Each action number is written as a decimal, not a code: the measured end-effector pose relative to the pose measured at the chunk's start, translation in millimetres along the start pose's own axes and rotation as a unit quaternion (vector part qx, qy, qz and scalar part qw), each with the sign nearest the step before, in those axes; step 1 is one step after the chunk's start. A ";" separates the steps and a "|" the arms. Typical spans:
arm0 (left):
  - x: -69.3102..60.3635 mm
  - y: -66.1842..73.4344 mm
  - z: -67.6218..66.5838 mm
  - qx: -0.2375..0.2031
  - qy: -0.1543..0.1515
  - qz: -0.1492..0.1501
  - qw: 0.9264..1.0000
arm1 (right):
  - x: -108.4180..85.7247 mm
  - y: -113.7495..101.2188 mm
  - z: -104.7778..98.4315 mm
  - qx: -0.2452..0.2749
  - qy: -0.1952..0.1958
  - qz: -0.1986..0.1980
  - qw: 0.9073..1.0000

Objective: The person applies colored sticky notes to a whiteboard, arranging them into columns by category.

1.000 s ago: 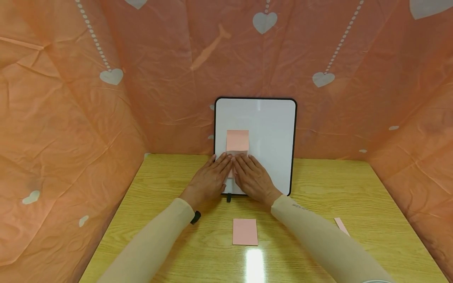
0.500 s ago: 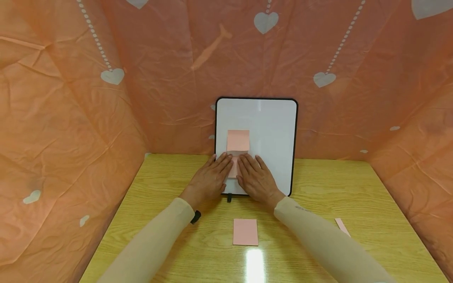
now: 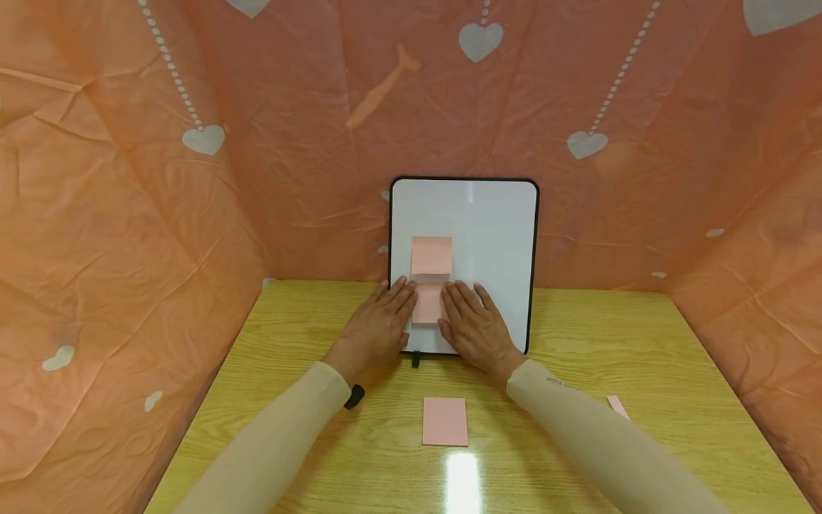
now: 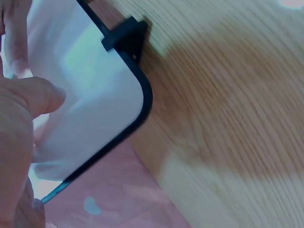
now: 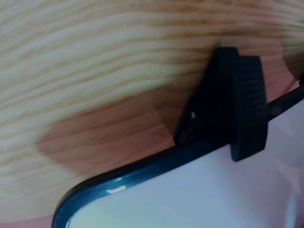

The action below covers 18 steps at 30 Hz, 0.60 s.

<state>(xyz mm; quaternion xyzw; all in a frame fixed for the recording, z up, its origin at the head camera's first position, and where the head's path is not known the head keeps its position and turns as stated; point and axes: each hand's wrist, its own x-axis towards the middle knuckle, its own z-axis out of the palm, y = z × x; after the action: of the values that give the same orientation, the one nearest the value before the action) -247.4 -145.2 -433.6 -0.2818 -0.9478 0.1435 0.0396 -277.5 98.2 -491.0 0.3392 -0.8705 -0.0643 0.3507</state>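
A black-framed whiteboard stands upright against the backdrop. Two pink sticky notes are on its left half, the upper sticky note with its bottom edge curling outward, the lower sticky note directly beneath. With straight fingers, my left hand touches the lower note's left side. On its right side rest the fingertips of my right hand, also straight. The left wrist view shows part of my left hand over the board's corner. My right hand cannot be made out in the right wrist view.
A pink sticky-note pad lies on the wooden table in front of the board. A narrow pink strip lies to the right, partly behind my right sleeve. A black foot grips the board's lower edge. Orange cloth surrounds the table.
My hands have slid apart across the lower note, the right hand moving rightward and the left slightly leftward. More of the lower note shows between them.
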 end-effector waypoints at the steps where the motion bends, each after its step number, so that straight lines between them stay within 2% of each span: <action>1: 0.3 0.9 -0.1 -0.010 0.004 0.001 1.000 | -0.2 -0.5 0.0 0.000 -0.003 0.001 1.000; 4: 2.1 3.9 0.8 -0.035 0.018 0.010 0.999 | -0.9 -1.8 -0.3 -0.001 -0.016 0.005 1.000; 8: 5.6 6.6 5.7 -0.043 0.034 0.023 0.998 | -2.2 -1.9 -2.6 -0.001 -0.043 0.007 0.999; 18: 6.4 -1.5 16.0 -0.011 0.045 0.038 0.998 | -4.1 -0.2 -5.4 -0.009 -0.075 0.005 0.997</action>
<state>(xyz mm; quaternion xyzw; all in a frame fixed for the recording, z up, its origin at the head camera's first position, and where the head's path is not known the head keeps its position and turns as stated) -256.1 -146.9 -448.5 -0.3238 -0.9354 0.1215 0.0733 -271.7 101.3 -489.4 0.3260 -0.8954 -0.0959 0.2877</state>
